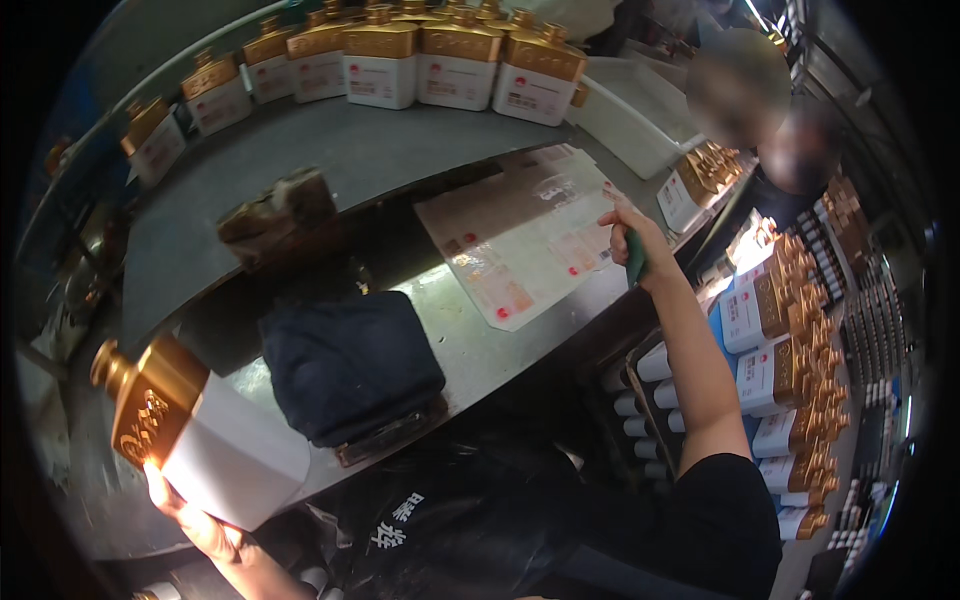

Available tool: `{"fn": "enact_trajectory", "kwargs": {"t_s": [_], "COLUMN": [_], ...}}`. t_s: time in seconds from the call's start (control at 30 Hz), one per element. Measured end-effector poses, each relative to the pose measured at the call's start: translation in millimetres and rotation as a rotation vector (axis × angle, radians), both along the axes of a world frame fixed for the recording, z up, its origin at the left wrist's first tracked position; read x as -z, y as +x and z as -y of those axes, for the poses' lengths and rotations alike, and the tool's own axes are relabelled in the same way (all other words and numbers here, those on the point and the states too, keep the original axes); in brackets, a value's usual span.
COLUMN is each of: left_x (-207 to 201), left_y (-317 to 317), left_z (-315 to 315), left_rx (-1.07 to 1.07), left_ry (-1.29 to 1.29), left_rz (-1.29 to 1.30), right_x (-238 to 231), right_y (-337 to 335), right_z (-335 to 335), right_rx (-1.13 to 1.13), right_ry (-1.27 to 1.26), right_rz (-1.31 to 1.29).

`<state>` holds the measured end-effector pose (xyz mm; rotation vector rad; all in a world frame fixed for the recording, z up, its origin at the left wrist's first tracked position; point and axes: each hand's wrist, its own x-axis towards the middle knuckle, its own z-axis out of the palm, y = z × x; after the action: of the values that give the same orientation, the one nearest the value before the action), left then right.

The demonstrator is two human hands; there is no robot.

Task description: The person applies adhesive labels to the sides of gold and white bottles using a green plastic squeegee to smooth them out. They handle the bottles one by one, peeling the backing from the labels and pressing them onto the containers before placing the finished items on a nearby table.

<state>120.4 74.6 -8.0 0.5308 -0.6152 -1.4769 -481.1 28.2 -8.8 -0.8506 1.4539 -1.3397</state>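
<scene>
At the lower left, my left hand (205,525) is closed round the lower side of a flat bottle (240,450). Its neck and shoulders are gold, its body is white, and it leans to the left; the broad white side toward me shows no label. My right hand (640,240) is closed, with a small flat green piece (637,257), perhaps a scraper, tucked in it. Its fingertips are at the far right edge of a clear label sheet (520,240) with red round marks. A dark cloth-covered block (350,365) sits between my hands.
Gold-and-white bottles (380,75) stand in a row along the bench's (350,140) back. Beyond the sheet are a white bin (635,110) and another person (770,110). More bottles (770,375) are stacked at my right. A worn block (277,215) lies left of the sheet.
</scene>
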Motion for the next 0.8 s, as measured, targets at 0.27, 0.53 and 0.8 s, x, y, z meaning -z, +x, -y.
{"fn": "enact_trajectory", "kwargs": {"t_s": [0.27, 0.53, 0.8], "left_x": [19.4, 7.2, 7.4], "left_y": [-80.2, -82.1, -91.9], "left_z": [100.3, 90.7, 104.2], "left_rx": [-0.177, -0.262, -0.393], "left_ry": [0.167, 0.280, 0.161], "left_rz": [0.607, 0.652, 0.973], "right_x": [28.0, 40.7, 41.8], "right_y": [-46.4, -63.0, -103.0], "right_z": [-27.2, 2.5, 13.2], "right_rx": [0.125, -0.172, -0.076], "right_ry": [-0.009, 0.161, 0.720], "right_rz": [-0.669, -1.521, -1.794]}}
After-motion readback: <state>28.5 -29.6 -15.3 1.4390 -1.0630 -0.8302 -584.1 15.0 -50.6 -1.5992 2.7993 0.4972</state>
